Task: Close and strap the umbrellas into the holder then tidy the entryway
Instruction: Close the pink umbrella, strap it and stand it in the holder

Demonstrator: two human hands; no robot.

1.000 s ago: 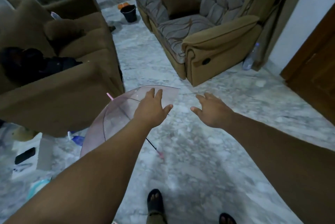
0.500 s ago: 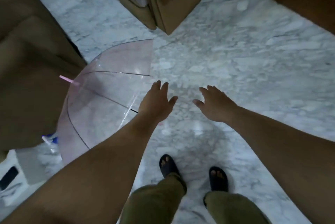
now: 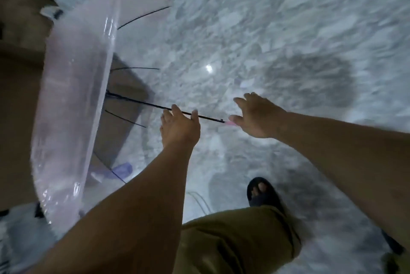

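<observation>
clear umbrella (image 3: 73, 87) lies open; left hand (image 3: 178, 128) over its shaft (image 3: 142, 104).

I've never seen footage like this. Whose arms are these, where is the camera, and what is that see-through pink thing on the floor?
There is no machine here. The camera is worn on a person's head and looks down, so you see that person's own two bare arms, a trouser leg and a foot in a dark sandal. The picture is blurred because the head is moving. The pale thing is an open umbrella with a clear pinkish canopy, lying on its side on the marble floor beside a brown sofa. Its thin black shaft runs out to a pink handle. The left hand reaches over the shaft and the right hand is at the handle end. Both hands have straight fingers, and neither yet grips anything.
</observation>
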